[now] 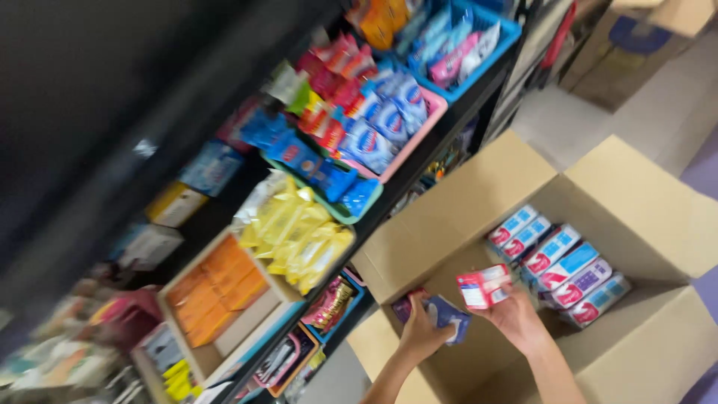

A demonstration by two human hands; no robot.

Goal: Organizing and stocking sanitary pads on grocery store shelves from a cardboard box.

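Left hand (420,329) curled around blue pack (449,314), right hand (516,314) pinching red-white pack (485,286), both over open box (658,224). Probably light, soft, crinkly; best gripped across flat sides.

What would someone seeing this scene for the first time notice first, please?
The big open cardboard box at lower right, with a row of blue, red and white packets standing along its far side. Over it, the right hand holds a small red and white packet and the left hand a blue one. To the left run shelves of bright packets, yellow packs in the middle.
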